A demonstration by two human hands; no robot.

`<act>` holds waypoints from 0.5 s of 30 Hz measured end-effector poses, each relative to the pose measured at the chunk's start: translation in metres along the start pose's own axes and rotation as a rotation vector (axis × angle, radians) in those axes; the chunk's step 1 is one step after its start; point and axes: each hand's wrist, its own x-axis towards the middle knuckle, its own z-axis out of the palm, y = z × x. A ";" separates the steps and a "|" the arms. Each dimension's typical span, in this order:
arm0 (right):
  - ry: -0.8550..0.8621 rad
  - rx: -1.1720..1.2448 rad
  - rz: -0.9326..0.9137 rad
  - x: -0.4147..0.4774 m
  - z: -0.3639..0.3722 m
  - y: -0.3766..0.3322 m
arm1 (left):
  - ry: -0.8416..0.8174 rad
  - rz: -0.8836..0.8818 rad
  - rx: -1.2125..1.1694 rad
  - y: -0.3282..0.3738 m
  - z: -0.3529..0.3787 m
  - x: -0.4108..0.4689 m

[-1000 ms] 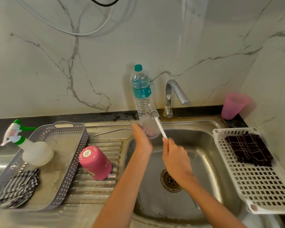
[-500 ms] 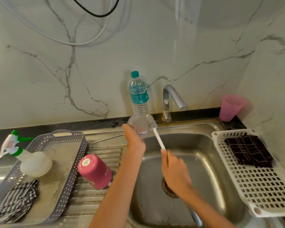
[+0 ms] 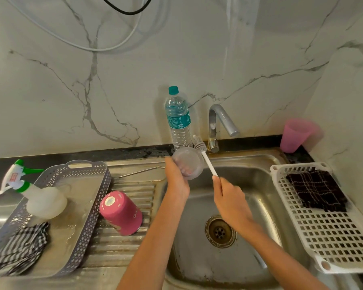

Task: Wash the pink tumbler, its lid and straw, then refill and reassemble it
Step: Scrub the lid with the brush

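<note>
Left hand (image 3: pixel 176 178) grips the clear lid (image 3: pixel 189 162) by its left edge, fingers curled behind it and out of sight, holding it on edge above the back left corner of the sink (image 3: pixel 260 206). Right hand (image 3: pixel 231 197) pinches the lower end of a white brush (image 3: pixel 208 162), whose handle slants up past the lid's right rim. Its bristle head sits just beyond the lid's upper right edge, and whether the bristles touch the lid cannot be told. The lid is see-through and blurred, so its details are hard to make out. To the left, well apart from both hands, the pink tumbler (image 3: pixel 121 215) stands mouth down, leaning, on the ribbed drainboard (image 3: pixel 134 189). The metal straw (image 3: pixel 142 172) lies behind it near the sink's rim. A water bottle (image 3: pixel 178 120) stands upright just behind the lid, its base hidden by it, beside the faucet (image 3: pixel 220 120). A grey tray (image 3: pixel 82 216) at far left holds a spray bottle (image 3: pixel 40 197) and a checked cloth (image 3: pixel 21 250) cut off by the frame. At right, a white basket (image 3: pixel 333 237) carries a dark cloth (image 3: pixel 316 190), with a pink cup (image 3: pixel 294 136) behind it.
</note>
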 end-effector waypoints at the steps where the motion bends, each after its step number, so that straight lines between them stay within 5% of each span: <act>1: -0.010 -0.021 0.005 -0.010 0.003 0.005 | 0.017 0.005 -0.050 0.006 -0.001 0.004; 15: -0.046 -0.234 -0.062 -0.055 0.010 0.015 | -0.010 -0.031 -0.063 0.022 -0.007 0.008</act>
